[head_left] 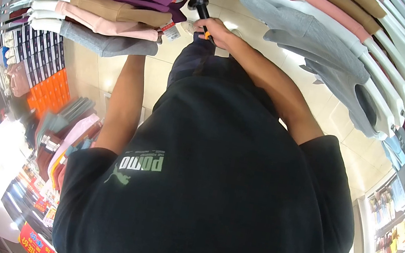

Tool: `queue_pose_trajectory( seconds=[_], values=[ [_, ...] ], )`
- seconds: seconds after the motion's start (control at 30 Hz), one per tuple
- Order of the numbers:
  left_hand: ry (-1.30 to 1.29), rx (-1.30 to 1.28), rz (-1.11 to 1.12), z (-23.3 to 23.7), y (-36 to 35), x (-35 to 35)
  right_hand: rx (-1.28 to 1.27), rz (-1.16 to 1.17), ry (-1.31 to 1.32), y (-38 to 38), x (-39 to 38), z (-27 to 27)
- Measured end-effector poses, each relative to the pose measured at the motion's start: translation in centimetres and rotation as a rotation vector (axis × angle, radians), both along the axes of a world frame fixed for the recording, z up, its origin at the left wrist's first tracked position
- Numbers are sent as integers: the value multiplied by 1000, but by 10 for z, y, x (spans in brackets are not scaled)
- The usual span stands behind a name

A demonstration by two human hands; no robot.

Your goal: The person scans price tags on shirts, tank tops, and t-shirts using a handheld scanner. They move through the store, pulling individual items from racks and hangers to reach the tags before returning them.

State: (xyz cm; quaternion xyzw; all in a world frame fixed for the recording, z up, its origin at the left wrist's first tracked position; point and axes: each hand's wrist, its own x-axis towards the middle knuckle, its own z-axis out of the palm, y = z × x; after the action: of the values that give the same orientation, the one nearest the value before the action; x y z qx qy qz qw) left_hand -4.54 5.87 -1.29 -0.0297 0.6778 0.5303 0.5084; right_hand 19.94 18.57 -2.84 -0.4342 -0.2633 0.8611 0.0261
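Black scanner [201, 5] is clasped in the right grip [216, 31], fingers closed round its handle. Left grip is hidden beneath the grey sweatshirt [107, 42] to its left, so its state cannot be told; a blind tug could drag that garment down.

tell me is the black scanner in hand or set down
In hand: the right hand is closed round the black scanner, its head sticking out of the fist.
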Motion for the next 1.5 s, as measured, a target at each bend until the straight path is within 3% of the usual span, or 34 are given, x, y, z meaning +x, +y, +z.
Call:
queue_pose_trajectory(
  seconds=[0.07,0.23,0.4,0.47,0.6,0.7,0.97,1.07,1.4,1.5],
  values=[
    [-4,-5,-7,0,0,-2,54,-35,-83,13,-2,-1],
    [-20,-29,-36,0,0,-9,74,-198,28,42,-17,-2],
    [-42,-65,-72,4,-2,-19,220,-165,221,52,-57,-8],
    [-49,-78,-76,6,-4,-23,294,-49,266,58,-63,11],
    [-53,-96,-77,15,-9,-27,332,45,354,59,-90,-6],
    [-58,-91,-74,16,-8,-28,302,62,185,51,-94,-20],
    [-62,-61,-70,13,6,-24,318,182,67,48,-77,-18],
    [-57,-35,-70,10,15,-18,315,52,138,48,-63,-14],
    [6,74,-35,6,35,17,-45,-82,276,43,-7,45],
    [27,91,-16,7,34,30,-103,-21,263,39,5,33]
  ],
)
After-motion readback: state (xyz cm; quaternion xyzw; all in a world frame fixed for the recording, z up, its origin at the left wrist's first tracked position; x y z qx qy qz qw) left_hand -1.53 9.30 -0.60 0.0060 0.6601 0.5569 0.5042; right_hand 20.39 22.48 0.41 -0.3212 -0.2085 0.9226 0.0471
